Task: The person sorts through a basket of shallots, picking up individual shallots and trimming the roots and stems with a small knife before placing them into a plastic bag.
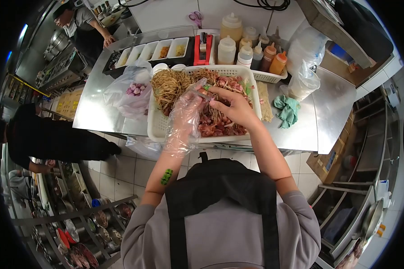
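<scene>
My left hand (191, 107), in a loose clear plastic glove, is closed over the middle of a white perforated basket (155, 127). My bare right hand (235, 105) meets it from the right, fingers bent and pinched near the left fingertips. A thin greyish piece shows between them, too small to name. Under and around both hands lie red shallots (215, 127), some with dry stems. A large bundle of dry brown stems (170, 85) fills the basket's left side.
Left of the basket, a plastic bag (123, 101) holds small purple bulbs. Behind stand sauce bottles (226, 49), a red-framed holder (203, 49) and food trays (164, 49). A green cloth (287, 110) lies right. Two co-workers (83, 27) (45, 134) stand left.
</scene>
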`<state>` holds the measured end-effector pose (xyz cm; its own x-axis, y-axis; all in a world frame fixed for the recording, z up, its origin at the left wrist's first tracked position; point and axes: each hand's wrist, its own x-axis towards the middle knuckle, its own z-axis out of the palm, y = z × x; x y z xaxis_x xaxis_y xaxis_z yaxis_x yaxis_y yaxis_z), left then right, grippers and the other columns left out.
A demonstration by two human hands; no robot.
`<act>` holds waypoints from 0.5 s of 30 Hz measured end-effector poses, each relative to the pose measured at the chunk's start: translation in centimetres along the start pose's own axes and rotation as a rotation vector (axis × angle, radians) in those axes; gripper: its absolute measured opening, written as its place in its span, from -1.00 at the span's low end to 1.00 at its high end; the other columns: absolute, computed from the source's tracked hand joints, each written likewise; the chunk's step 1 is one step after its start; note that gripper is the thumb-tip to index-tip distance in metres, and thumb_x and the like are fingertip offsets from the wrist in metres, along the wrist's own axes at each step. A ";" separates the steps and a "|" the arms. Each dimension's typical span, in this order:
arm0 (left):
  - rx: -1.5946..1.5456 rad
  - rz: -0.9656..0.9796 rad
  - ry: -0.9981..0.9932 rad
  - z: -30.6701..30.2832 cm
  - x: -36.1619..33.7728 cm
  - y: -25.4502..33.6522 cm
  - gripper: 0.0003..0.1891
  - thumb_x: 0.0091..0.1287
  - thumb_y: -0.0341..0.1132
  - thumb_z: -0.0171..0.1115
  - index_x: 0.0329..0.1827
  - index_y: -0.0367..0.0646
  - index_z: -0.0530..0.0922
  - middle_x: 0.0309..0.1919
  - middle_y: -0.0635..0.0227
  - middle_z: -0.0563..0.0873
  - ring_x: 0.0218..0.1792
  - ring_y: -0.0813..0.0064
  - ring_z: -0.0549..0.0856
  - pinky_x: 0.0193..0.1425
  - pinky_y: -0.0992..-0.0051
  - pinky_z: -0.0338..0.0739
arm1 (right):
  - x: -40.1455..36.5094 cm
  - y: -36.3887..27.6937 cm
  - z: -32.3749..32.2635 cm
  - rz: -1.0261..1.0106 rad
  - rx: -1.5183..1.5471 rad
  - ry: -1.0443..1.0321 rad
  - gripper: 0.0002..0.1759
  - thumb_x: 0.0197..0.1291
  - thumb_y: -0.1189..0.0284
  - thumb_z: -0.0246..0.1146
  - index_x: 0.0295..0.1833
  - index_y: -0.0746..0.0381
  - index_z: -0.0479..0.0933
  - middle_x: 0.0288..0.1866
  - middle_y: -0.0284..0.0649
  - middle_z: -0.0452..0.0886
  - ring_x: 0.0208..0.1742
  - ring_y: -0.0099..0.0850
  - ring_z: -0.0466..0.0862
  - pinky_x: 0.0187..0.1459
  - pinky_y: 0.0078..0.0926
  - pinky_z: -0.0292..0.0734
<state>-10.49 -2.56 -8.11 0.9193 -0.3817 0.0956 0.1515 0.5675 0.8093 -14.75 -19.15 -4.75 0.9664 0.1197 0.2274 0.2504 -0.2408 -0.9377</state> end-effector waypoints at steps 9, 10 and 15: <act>-0.043 0.001 0.082 -0.3 0.0 -0.5 -0.62 0.35 -0.40 0.16 0.21 -0.27 0.43 -0.11 0.32 0.62 -0.09 0.51 0.61 0.08 0.51 0.50 | 0.2 0.4 1.4 -0.073 -0.091 0.072 -0.58 0.21 0.39 0.27 0.16 0.29 0.46 0.07 -0.16 0.59 0.07 -0.41 0.55 0.14 -0.45 0.38; -0.043 0.000 0.084 -0.4 -0.1 -0.6 -0.62 0.35 -0.40 0.16 0.21 -0.27 0.43 -0.11 0.32 0.62 -0.09 0.51 0.61 0.08 0.51 0.50 | 0.2 0.1 1.5 -0.041 -0.101 0.079 -0.61 0.21 0.40 0.27 0.13 0.30 0.46 0.04 -0.17 0.60 0.04 -0.42 0.55 0.12 -0.46 0.38; 0.200 0.090 0.106 -0.5 -0.2 -0.9 -0.69 0.35 -0.38 0.17 0.11 -0.26 0.49 -0.14 0.37 0.62 -0.12 0.59 0.57 0.05 0.57 0.46 | 0.6 0.3 2.2 -0.068 -0.084 0.138 -0.67 0.19 0.38 0.26 0.00 0.32 0.46 -0.09 -0.04 0.62 -0.05 -0.19 0.62 0.00 -0.38 0.45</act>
<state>-10.63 -2.62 -9.13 0.9603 -0.2520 0.1195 0.0024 0.4359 0.9000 -14.27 -17.06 -5.47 0.9444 0.0067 0.3286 0.3137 -0.3173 -0.8950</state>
